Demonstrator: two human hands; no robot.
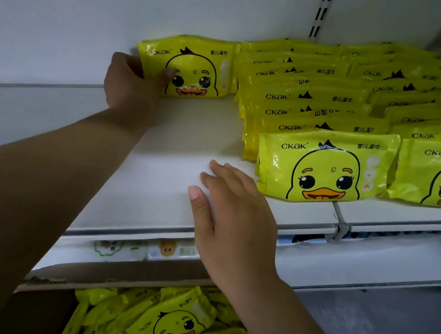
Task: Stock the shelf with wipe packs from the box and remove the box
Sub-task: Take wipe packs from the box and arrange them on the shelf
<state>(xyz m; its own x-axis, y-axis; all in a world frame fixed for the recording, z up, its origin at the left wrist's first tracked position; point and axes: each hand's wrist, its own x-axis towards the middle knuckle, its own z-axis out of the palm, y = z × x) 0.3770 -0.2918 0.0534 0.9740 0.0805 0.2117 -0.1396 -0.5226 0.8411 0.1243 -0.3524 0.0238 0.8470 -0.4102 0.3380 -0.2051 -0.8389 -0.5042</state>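
Wipe pack (pixel 185 67), yellow with a duck face, stands upright at the back of the white shelf (pixel 161 175), gripped at its left end by the left hand (pixel 132 82). Right hand (pixel 232 211) rests flat, fingers relaxed, on the shelf front. More packs (pixel 337 104) fill the right side; the box (pixel 161 326) below holds others.

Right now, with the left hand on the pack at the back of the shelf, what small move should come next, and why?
Probably release the wipe pack: the left hand grips it standing at the back wall, and bare shelf lies in front.
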